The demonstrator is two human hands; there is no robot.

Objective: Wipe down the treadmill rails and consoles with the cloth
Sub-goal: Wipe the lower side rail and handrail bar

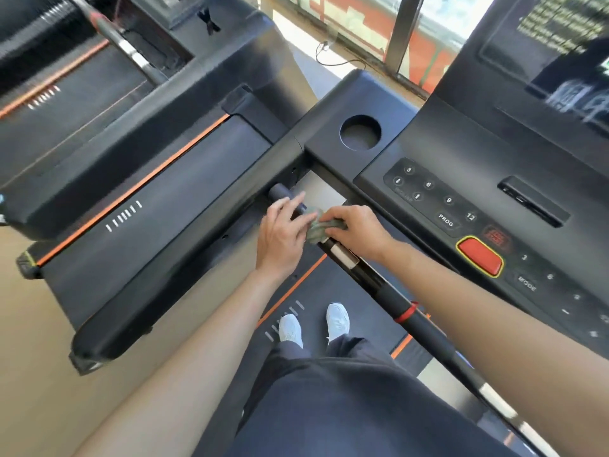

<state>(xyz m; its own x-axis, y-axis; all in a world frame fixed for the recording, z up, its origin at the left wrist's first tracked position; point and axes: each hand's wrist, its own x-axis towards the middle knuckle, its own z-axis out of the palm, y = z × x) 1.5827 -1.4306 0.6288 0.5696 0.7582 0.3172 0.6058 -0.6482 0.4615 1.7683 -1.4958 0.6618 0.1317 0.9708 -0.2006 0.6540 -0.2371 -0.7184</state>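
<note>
A black handlebar rail (372, 278) runs from the centre of the head view down to the lower right, with a silver sensor band and a red ring. A grey-green cloth (316, 229) is bunched around the rail near its upper end. My right hand (357, 230) is closed over the cloth and the rail. My left hand (283, 235) lies beside it, fingers resting on the rail's end and touching the cloth. The black console (461, 179) with number keys, a red stop button (480, 256) and a cup hole (361, 131) spreads to the right.
A neighbouring treadmill deck (148, 206) with an orange stripe lies to the left, another one behind it. My white shoes (313, 324) stand on the belt below. A dark screen (543, 44) rises at the top right. A window and a cable are at the back.
</note>
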